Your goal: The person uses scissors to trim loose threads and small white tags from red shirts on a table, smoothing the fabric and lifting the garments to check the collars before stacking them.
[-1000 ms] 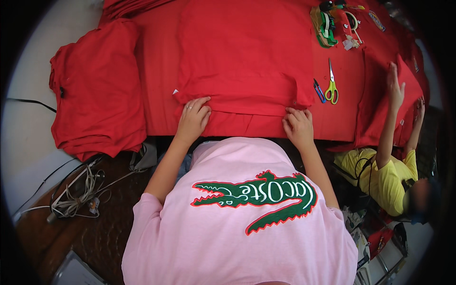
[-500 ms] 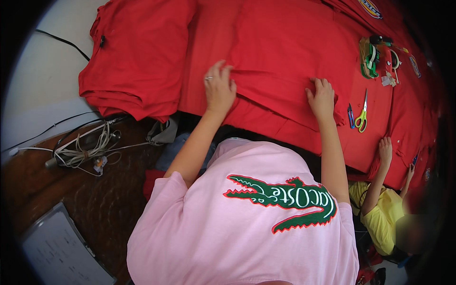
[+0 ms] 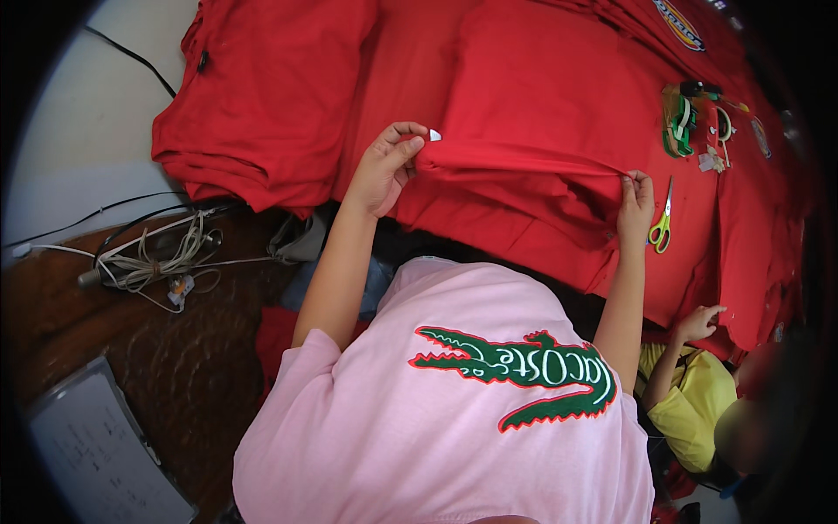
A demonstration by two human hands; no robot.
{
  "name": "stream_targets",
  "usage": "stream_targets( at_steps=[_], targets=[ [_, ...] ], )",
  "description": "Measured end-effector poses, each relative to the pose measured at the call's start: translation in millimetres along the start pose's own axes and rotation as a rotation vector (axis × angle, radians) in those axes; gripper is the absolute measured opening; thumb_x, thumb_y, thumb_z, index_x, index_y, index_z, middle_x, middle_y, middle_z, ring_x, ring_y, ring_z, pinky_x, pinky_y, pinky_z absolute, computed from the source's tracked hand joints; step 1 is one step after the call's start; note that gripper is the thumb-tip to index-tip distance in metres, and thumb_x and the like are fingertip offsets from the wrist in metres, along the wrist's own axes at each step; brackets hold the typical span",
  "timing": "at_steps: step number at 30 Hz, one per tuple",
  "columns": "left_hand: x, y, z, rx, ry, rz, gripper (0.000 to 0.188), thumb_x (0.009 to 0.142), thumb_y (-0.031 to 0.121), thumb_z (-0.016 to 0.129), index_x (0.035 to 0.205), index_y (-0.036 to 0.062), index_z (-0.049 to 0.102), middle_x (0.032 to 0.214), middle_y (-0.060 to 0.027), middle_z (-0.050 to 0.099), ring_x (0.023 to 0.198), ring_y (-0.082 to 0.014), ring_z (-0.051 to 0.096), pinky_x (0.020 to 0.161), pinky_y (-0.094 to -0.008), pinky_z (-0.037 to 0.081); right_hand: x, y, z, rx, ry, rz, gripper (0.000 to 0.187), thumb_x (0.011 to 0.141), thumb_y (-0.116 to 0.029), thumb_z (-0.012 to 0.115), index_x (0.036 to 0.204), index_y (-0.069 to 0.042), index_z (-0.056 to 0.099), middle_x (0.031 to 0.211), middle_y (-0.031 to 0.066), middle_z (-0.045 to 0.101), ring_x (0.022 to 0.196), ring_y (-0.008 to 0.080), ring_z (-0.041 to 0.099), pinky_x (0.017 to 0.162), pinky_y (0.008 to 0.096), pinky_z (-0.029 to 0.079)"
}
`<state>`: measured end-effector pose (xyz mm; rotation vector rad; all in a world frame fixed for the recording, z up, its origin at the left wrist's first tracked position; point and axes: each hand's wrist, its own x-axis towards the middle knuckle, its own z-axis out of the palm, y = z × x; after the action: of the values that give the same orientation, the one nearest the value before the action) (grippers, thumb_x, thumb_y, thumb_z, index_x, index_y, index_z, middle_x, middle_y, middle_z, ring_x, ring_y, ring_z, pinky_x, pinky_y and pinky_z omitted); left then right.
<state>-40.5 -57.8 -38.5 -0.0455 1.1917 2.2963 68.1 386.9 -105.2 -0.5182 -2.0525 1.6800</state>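
Observation:
My left hand (image 3: 384,170) pinches the near left corner of a red garment (image 3: 524,166), and a small white tag (image 3: 435,135) shows at its fingertips. The near right corner is pinched between the thumb and fingers of my right hand (image 3: 636,205). Between both hands the garment's near edge is raised and pulled fairly taut, with loose folds hanging below it. Its far part lies flat on other red cloth. Yellow-handled scissors (image 3: 661,229) lie just right of my right hand.
A stack of red garments (image 3: 262,96) lies to the left. Tape rolls (image 3: 677,127) sit at the far right. A person in a yellow top (image 3: 694,402) works at the right, one hand (image 3: 700,323) by the red cloth. Bundled cables (image 3: 153,266) and a whiteboard (image 3: 105,445) are at lower left.
Both hands have gone from resting on the cloth to pinching its near corners, lifting the edge. The right hand moved right. The other person's hand shifted lower.

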Motion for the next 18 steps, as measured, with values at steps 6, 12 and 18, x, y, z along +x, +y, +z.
stream_targets(
  at_steps=[6,12,18],
  targets=[
    [-6,28,56,0.202,-0.157,0.128,0.059,0.09,-0.005,0.07,0.145,0.0071,0.053,0.136,-0.0104,0.064,0.112,-0.0102,0.062,0.094,-0.024,0.053,0,-16,-14,-0.11,-0.004,-0.021,0.009,0.105,-0.003,0.056,0.113,-0.002,0.059,0.095,-0.0008,0.062,0.087,0.0047,0.055,0.08,0.0208,0.045],
    [-4,35,71,0.319,-0.243,0.19,0.083,0.084,-0.01,0.072,0.157,0.008,0.037,0.153,-0.0195,0.052,0.125,-0.0146,0.06,0.095,-0.0248,0.055,-31,-33,2,-0.39,-0.078,-0.07,0.024,0.105,-0.008,0.054,0.127,0.001,0.059,0.112,0.0145,0.069,0.106,0.0186,0.064,0.097,0.0305,0.048],
    [-14,38,80,0.322,-0.245,0.192,0.082,0.084,-0.01,0.072,0.157,0.0089,0.038,0.155,-0.0158,0.051,0.133,-0.0153,0.054,0.102,-0.0259,0.049,-53,-57,11,-0.75,-0.239,-0.033,0.034,0.096,-0.015,0.068,0.121,0.007,0.064,0.12,0.0254,0.07,0.115,0.0382,0.067,0.098,0.0409,0.051]
  ],
)
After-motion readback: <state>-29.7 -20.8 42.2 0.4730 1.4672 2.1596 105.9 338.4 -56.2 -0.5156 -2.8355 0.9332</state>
